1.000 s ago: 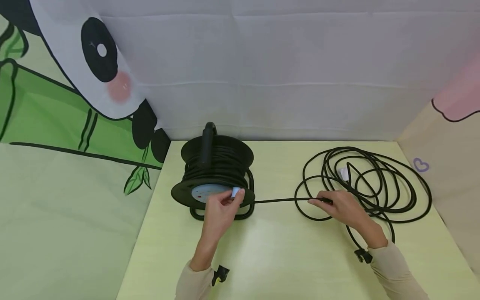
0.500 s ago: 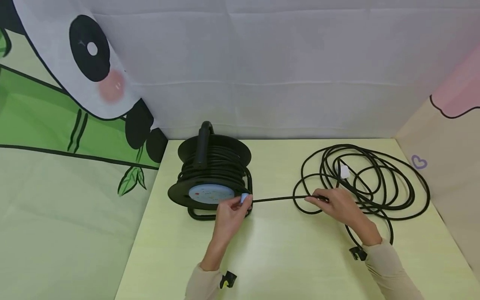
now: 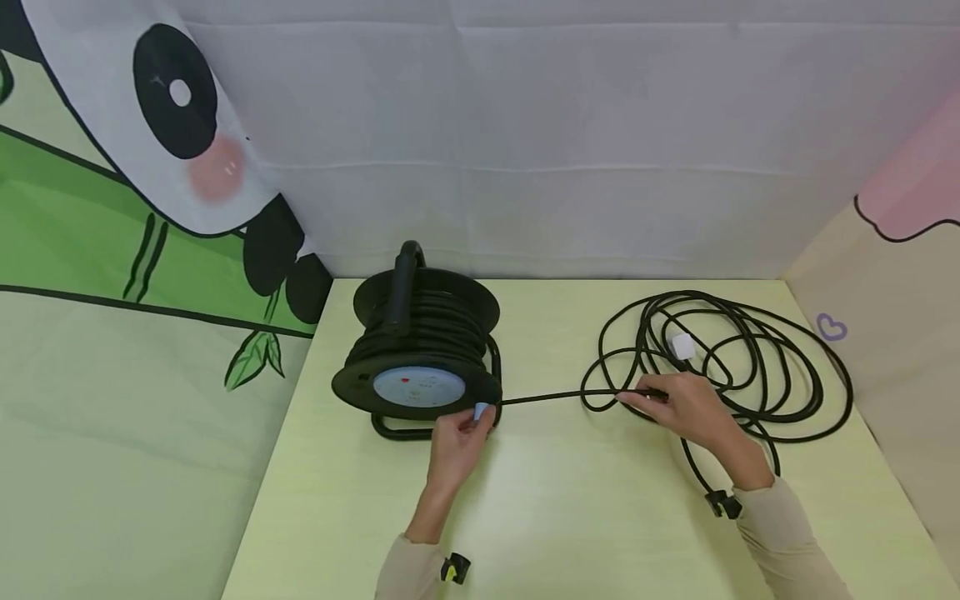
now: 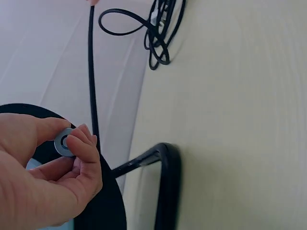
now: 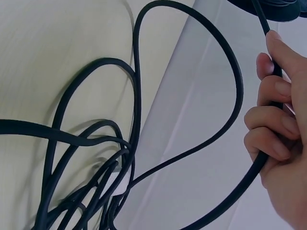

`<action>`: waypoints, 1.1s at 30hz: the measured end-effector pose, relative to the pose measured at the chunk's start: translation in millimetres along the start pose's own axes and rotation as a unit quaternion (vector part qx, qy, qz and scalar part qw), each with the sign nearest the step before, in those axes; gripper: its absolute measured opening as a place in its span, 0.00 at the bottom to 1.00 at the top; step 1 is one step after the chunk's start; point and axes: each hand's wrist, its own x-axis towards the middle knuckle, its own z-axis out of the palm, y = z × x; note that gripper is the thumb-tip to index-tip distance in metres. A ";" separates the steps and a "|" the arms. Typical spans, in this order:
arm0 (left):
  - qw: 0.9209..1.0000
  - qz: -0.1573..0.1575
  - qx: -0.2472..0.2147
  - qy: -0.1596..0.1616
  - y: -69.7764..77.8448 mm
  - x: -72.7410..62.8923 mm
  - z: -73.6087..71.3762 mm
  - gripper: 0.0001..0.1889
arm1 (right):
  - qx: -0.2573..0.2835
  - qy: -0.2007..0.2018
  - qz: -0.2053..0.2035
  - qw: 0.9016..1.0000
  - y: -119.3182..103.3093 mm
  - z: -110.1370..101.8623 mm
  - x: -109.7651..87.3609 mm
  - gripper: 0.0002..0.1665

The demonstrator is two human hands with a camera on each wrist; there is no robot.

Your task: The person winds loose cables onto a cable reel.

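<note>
My left hand [image 3: 456, 454] pinches a small pale blue knob [image 4: 62, 142] at the front right rim of a black cable reel [image 3: 420, 364]. The knob's round end shows between thumb and fingers in the left wrist view. A light blue socket disc [image 3: 418, 387] sits in the reel's front flange. From the reel, a taut stretch of black cable [image 3: 547, 397] runs right to my right hand [image 3: 693, 408]. That hand grips the cable, its fingers curled round it in the right wrist view. Behind it the cable continues into loose loops.
Loose cable loops [image 3: 851, 385] lie on the table's right part, with a white plug [image 3: 682, 346] among them. The reel's black tube stand [image 4: 171, 182] rests on the table [image 3: 585, 517]. A pale cloth [image 3: 570, 150] hangs behind the back edge.
My left hand has carried the knob right and down along the reel's front, and the socket disc has turned. The right hand stays on the cable with little movement.
</note>
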 end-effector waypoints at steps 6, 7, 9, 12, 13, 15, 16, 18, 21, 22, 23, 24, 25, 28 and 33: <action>1.000 -0.015 0.016 0.018 -20.8 3.3 -10.1 0.15 | -0.013 0.024 -0.016 0.999 5.4 -11.9 1.9 0.06; 0.999 -0.015 0.019 0.022 -23.8 3.5 -12.7 0.15 | -0.014 0.028 -0.015 0.999 6.8 -14.2 1.4 0.06; 0.999 -0.014 0.028 0.031 -28.6 3.7 -17.9 0.15 | -0.016 0.035 -0.015 0.999 9.4 -18.3 0.6 0.06; 0.999 -0.015 0.032 0.041 -34.0 3.8 -26.0 0.15 | -0.017 0.042 -0.017 0.999 13.3 -22.5 -1.0 0.08; 0.998 -0.014 0.035 0.042 -35.5 3.7 -28.8 0.15 | -0.018 0.043 -0.018 0.999 14.4 -23.3 -1.3 0.09; 0.998 -0.018 0.038 0.049 -38.2 3.4 -34.0 0.15 | -0.017 0.047 -0.019 0.999 16.3 -24.2 -1.3 0.08; 0.998 -0.023 0.038 0.051 -39.4 3.3 -36.5 0.15 | -0.017 0.048 -0.018 0.999 17.0 -24.5 -1.1 0.07; 0.997 -0.032 0.037 0.053 -42.3 3.3 -41.4 0.15 | -0.018 0.050 -0.016 0.998 18.4 -24.5 -0.1 0.07; 0.997 -0.048 0.030 0.056 -46.0 3.6 -48.8 0.16 | -0.025 0.051 -0.010 0.998 20.2 -24.3 1.6 0.07; 0.997 -0.054 0.026 0.057 -46.9 3.8 -51.6 0.16 | -0.028 0.051 -0.008 0.998 20.9 -24.1 2.1 0.07; 0.996 -0.059 0.021 0.058 -47.8 4.0 -54.6 0.17 | -0.029 0.052 -0.006 0.998 21.8 -24.1 2.5 0.07; 0.996 -0.063 0.019 0.059 -48.5 4.1 -57.9 0.17 | -0.030 0.053 -0.005 0.998 22.8 -24.1 2.8 0.08; 0.996 -0.067 0.016 0.061 -49.0 4.2 -61.4 0.18 | -0.030 0.054 -0.005 0.998 24.0 -24.1 3.0 0.08; 0.995 -0.075 0.007 0.068 -49.4 4.5 -72.9 0.18 | -0.028 0.059 -0.010 0.998 27.6 -24.5 3.7 0.08; 0.993 -0.083 -0.004 0.088 -45.8 3.9 -91.4 0.20 | -0.026 0.060 -0.006 0.998 30.9 -26.5 5.7 0.09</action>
